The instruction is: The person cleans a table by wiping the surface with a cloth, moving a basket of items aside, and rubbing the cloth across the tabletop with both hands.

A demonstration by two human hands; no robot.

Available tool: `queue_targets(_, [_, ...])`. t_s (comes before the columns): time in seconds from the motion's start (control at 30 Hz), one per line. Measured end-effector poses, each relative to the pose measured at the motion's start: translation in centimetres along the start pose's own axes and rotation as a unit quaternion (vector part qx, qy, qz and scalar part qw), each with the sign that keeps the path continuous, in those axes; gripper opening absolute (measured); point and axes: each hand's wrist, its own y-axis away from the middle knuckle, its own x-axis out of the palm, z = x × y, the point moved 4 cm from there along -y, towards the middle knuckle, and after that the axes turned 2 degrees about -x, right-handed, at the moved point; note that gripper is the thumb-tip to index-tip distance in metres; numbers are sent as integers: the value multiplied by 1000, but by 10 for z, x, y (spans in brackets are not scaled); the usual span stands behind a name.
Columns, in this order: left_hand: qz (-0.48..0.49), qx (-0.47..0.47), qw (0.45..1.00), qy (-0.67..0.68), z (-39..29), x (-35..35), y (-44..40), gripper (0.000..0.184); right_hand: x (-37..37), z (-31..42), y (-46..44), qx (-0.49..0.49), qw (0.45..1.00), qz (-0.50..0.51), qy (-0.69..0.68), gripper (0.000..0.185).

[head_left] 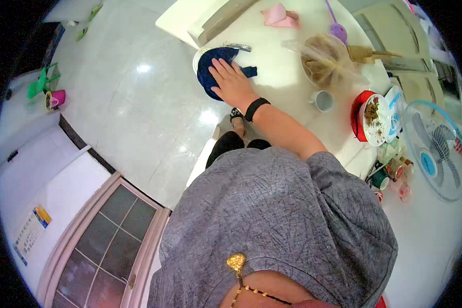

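Note:
My right hand (233,82), with a black band on the wrist, lies flat on a dark blue fabric item (206,77). The item is rounded, with a short strap-like piece sticking out to the right; it looks like a cap, but I cannot be sure. Its left side lies along the rounded corner of the white table (287,108). My fingers are stretched out over the fabric, palm down. Just beyond it lies a small silvery object (238,47), too small to name. My left hand is out of the picture.
On the table are a pink cloth (281,16), a bowl under plastic film (321,61), a white mug (322,101) and a plate of food (376,120). A fan (434,154) stands at right. At left are a pink bucket (56,99) and a door (105,246).

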Motion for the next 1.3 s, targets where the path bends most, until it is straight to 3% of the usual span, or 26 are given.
queue_targets(0.37, [48,28,998,9,-30,31,-9,69,-13,-57,-6,107,993,-42,20,61])
queue_targets(0.63, [76,37,996,12,-55,46,-10,66,-37,-85,87,209,976,-62,4,65])
queue_targets(0.77, [89,43,995,7,-76,51,-14,65,-31,-71,168,259,965,-23,46,66])
queue_targets(0.9, [105,54,993,-18,-106,53,-23,64,-39,-62,143,306,951,15,41,69])
queue_targets(0.97, [119,67,990,-43,-128,57,-31,63,-28,-66,115,243,968,-43,49,69])
queue_targets(1.0, [126,76,988,-55,-142,61,-34,63,-46,-61,88,226,973,-33,-36,68])
queue_targets(1.1, [146,105,980,-90,-180,73,-39,62,-29,-49,40,149,985,-87,-26,68])
queue_targets(1.13, [152,116,976,-101,-192,76,-39,62,-25,-45,25,154,987,-43,-20,68])
queue_targets(1.3, [183,179,956,-145,-265,109,-28,60,-23,-31,44,102,994,-19,-15,67])
